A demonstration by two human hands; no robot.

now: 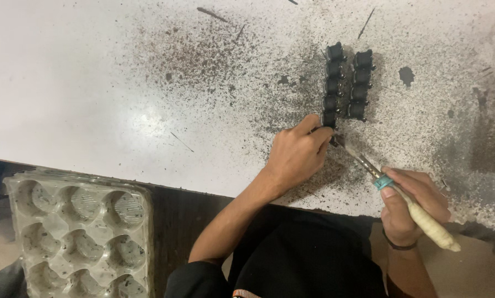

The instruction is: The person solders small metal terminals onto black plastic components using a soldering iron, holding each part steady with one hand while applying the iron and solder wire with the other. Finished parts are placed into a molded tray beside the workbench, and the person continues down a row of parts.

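At the far left, off the table edge, a grey moulded tray (82,226) shows about nine round pockets, some cut off by the frame. On the white, black-speckled table (93,83) the left hand (297,154) pinches the nearest black part (329,119) with fingers closed on it. That part ends the left row of five; a right row of four (361,85) stands just beside. The right hand (413,207) grips one tool (402,196), fingers wrapped round its pale handle, tip touching the pinched part
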